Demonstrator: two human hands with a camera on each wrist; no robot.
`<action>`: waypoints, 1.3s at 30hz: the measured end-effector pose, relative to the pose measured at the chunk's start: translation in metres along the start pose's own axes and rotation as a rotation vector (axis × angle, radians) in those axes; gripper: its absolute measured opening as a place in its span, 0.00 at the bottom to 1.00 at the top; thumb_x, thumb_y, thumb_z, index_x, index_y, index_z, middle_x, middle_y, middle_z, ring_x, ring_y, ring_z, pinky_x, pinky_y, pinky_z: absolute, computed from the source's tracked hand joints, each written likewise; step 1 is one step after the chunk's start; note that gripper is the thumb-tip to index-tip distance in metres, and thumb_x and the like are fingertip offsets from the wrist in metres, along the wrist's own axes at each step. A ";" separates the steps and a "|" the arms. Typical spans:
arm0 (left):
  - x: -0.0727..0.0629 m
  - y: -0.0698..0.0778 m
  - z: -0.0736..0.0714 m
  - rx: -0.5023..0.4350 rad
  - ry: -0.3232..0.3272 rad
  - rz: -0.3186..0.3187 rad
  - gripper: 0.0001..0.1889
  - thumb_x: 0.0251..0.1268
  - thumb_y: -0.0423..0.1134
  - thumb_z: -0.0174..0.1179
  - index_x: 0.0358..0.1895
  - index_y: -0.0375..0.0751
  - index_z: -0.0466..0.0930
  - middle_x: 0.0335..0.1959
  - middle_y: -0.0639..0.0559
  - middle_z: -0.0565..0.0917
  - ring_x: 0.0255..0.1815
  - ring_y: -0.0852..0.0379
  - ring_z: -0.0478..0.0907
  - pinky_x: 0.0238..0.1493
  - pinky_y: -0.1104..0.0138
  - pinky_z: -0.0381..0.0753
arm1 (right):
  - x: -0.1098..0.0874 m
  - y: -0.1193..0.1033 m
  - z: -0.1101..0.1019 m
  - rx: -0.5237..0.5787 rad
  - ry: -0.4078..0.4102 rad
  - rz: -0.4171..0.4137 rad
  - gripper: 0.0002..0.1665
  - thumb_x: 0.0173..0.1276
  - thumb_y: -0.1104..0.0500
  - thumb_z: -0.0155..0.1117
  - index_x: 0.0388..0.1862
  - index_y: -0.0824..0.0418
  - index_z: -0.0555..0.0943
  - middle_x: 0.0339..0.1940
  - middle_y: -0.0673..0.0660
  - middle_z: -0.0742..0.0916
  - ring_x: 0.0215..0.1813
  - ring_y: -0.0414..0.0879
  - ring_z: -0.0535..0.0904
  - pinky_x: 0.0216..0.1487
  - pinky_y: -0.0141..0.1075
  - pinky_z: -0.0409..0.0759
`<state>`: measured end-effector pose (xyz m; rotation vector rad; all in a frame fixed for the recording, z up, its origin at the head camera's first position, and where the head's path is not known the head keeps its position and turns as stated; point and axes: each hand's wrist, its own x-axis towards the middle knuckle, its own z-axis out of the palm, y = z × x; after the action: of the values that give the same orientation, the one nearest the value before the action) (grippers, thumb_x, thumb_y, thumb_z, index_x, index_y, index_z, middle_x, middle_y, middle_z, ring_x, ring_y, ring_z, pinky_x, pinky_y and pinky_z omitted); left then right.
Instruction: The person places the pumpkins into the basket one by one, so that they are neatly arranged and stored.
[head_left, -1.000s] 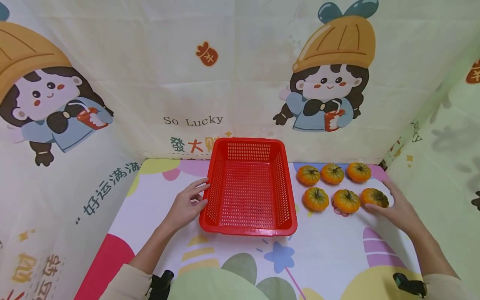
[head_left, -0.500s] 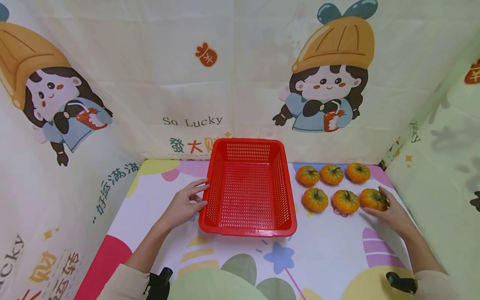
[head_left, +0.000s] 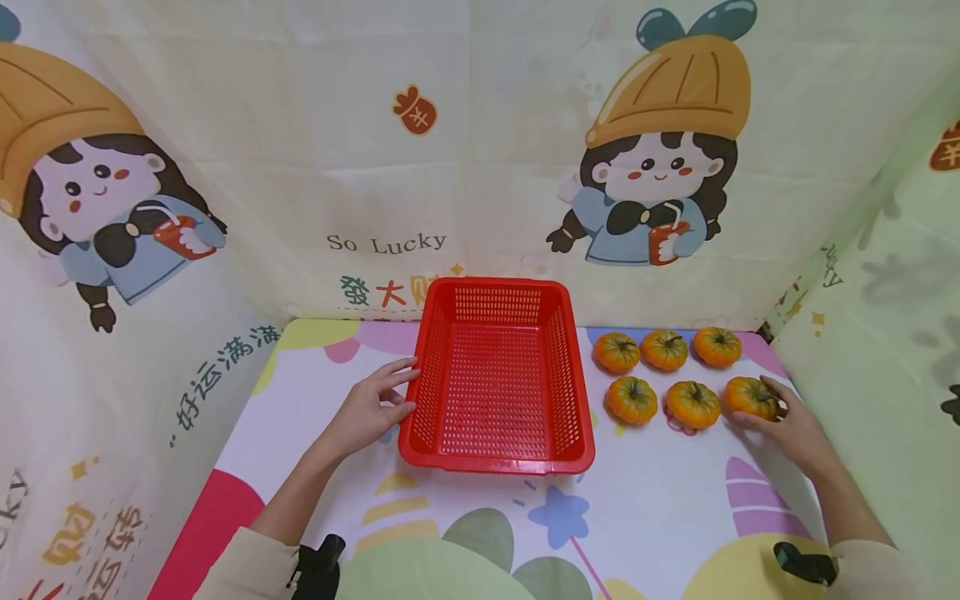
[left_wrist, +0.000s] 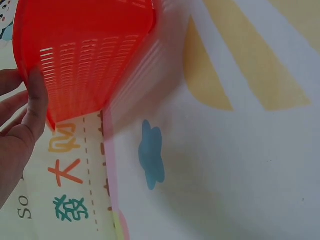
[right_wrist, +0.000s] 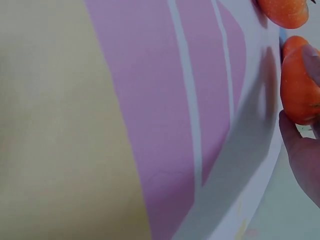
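From above, the head camera faces forward and down across the table, sharing the red basket with the closer left-wrist camera, a pumpkin with the right.

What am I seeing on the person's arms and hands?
The left hand and right hand are gloveless. The left sleeve and right sleeve are pale beige, with a black device near the left cuff and another near the right.
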<state>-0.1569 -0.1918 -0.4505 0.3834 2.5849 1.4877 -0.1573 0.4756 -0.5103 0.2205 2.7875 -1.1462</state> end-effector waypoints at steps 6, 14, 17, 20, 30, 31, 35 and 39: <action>0.000 0.002 -0.001 0.020 0.004 0.001 0.31 0.66 0.30 0.68 0.72 0.38 0.74 0.78 0.48 0.69 0.42 0.52 0.82 0.41 0.68 0.89 | -0.005 -0.010 -0.006 -0.012 0.015 -0.033 0.58 0.74 0.44 0.65 0.85 0.66 0.42 0.76 0.86 0.56 0.70 0.82 0.55 0.63 0.80 0.59; -0.001 0.000 0.000 0.025 -0.005 0.004 0.31 0.65 0.30 0.69 0.72 0.37 0.74 0.78 0.48 0.68 0.41 0.52 0.82 0.41 0.68 0.89 | -0.005 -0.034 -0.013 -0.013 0.044 -0.132 0.56 0.73 0.49 0.69 0.84 0.67 0.47 0.76 0.84 0.60 0.66 0.82 0.62 0.36 0.10 0.67; -0.001 0.001 0.000 0.030 -0.007 0.007 0.31 0.65 0.30 0.68 0.72 0.37 0.74 0.78 0.47 0.68 0.41 0.53 0.82 0.41 0.68 0.89 | -0.004 -0.049 -0.015 -0.037 0.034 -0.140 0.57 0.72 0.47 0.69 0.85 0.64 0.46 0.77 0.83 0.61 0.68 0.84 0.62 0.46 0.24 0.84; 0.000 0.001 0.001 0.036 -0.008 0.010 0.31 0.65 0.30 0.68 0.72 0.37 0.74 0.79 0.47 0.68 0.40 0.53 0.82 0.41 0.68 0.89 | -0.002 -0.066 -0.015 -0.039 0.047 -0.191 0.55 0.70 0.49 0.72 0.86 0.57 0.51 0.76 0.78 0.65 0.67 0.84 0.64 0.49 0.25 0.84; 0.000 0.000 0.001 0.035 -0.008 -0.005 0.31 0.65 0.30 0.69 0.73 0.38 0.74 0.79 0.48 0.68 0.41 0.52 0.82 0.40 0.68 0.89 | 0.001 -0.127 0.001 -0.062 0.097 -0.458 0.48 0.63 0.58 0.79 0.78 0.63 0.67 0.66 0.67 0.75 0.60 0.34 0.71 0.50 0.07 0.65; 0.000 0.000 0.001 0.033 -0.009 -0.008 0.31 0.65 0.30 0.69 0.73 0.38 0.74 0.79 0.48 0.68 0.41 0.52 0.82 0.40 0.68 0.89 | 0.001 -0.133 0.002 -0.070 0.081 -0.450 0.48 0.64 0.57 0.78 0.79 0.62 0.66 0.68 0.68 0.75 0.61 0.40 0.72 0.50 0.08 0.66; -0.001 0.000 0.001 0.031 -0.012 -0.011 0.31 0.66 0.30 0.68 0.73 0.38 0.73 0.79 0.47 0.68 0.41 0.53 0.82 0.41 0.67 0.89 | 0.000 -0.157 0.007 -0.081 0.010 -0.395 0.50 0.66 0.52 0.76 0.82 0.57 0.61 0.73 0.70 0.73 0.67 0.65 0.72 0.63 0.32 0.81; 0.000 0.001 0.000 0.025 -0.014 -0.008 0.31 0.65 0.30 0.68 0.73 0.37 0.73 0.79 0.47 0.68 0.41 0.52 0.83 0.41 0.67 0.89 | 0.002 -0.179 0.016 -0.073 -0.036 -0.391 0.52 0.66 0.50 0.76 0.83 0.54 0.59 0.77 0.70 0.70 0.71 0.69 0.69 0.64 0.66 0.75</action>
<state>-0.1565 -0.1912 -0.4496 0.3840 2.5934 1.4465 -0.1905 0.3386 -0.3981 -0.3650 2.9112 -1.0989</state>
